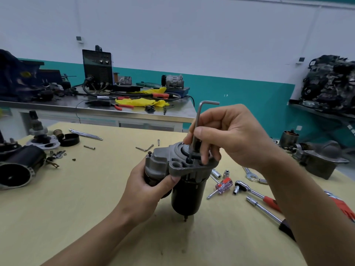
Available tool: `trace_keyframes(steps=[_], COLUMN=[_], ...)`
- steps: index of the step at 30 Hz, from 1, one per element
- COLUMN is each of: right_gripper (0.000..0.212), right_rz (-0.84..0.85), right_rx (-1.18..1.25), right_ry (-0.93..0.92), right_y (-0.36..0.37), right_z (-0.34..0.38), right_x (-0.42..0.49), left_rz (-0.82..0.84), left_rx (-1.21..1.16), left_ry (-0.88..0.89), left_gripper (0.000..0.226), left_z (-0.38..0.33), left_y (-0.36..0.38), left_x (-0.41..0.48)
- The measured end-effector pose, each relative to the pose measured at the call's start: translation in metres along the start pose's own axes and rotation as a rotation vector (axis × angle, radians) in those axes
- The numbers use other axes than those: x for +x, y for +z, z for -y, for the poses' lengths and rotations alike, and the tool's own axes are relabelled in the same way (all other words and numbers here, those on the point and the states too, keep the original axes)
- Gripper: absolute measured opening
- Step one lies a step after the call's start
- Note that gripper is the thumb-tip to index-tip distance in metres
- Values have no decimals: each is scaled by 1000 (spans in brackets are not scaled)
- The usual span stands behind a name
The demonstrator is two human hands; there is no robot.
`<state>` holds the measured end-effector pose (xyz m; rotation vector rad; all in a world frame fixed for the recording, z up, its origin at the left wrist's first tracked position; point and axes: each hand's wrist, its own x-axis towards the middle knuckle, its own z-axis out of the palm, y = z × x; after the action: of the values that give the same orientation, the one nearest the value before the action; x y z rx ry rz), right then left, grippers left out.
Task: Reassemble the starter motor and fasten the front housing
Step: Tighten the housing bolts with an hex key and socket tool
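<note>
Pale wood table (76, 217) nearest, both forearms reaching over it. Starter motor (189, 192) stands upright mid-table, black body down, rear stud at or on the surface; contact is hard to confirm. Upright probably so the bolt holes face up for the tool.

Left hand (146, 189): grip wrapped round the smaller side cylinder under the casting, thumb pressed on the flange edge of the grey cast front housing (165, 160). Judged purpose: bracing against twist while the fastener turns.

Right hand (230, 135): grip narrow, fingertips pinching the long shaft of an L-shaped hex key (197, 120), short arm up and free. Key tip sits in a dark bolt (190, 161) in the housing face. Holding the shaft rather than the short arm suggests quick finger-spinning, not final torque, so the bolt is probably not tight yet. A second bolt head (150, 154) shows at the housing's left corner.

Just right of the motor lie sockets (226, 172), a red-and-clear screwdriver (221, 186) and a ratchet (255, 192), within easy reach of the right hand. Further left are loose bolts (89, 147), a small hex key (144, 149) and a stripped motor case (19, 167) on its side.

Far back: steel table (96, 110) carrying a yellow cloth (140, 101) and a dark welder box (97, 68).
</note>
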<state>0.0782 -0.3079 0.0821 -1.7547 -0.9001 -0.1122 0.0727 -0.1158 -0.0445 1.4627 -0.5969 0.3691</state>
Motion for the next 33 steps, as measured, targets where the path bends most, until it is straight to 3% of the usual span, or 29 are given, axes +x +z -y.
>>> trace_keyframes(steps=[6,14,20,23,26,30,33], right_gripper=[7,4,9,6,8,12,18], right_rz=[38,-45,-331,-443,-450,-220,-140], right_rx=[-18,12,329,240,64,-343,-446], right_ry=[-1,-62,-116,11,270,639,732], right_y=[-13,-9,-32,-47,-54,-47,-36], right_z=[-1,-6,5,-6,-38,-89,-110], right_x=[-4,-4,-2,-4,-6,-17,-21], left_rz=[-2,-31,-24,-21,-32,-19,-3], left_rx=[14,21,3,-10,6,26,18], left_ry=[14,2,-24,-39,-40,1,9], left_gripper=[19,10,9,11,12,10,22], left_z=[-2,-2,-3,-4,-5,-5,-4], left_y=[1,2,2,2,2,2,2], left_x=[-1,-2,-2,-2,-2,-2,-1])
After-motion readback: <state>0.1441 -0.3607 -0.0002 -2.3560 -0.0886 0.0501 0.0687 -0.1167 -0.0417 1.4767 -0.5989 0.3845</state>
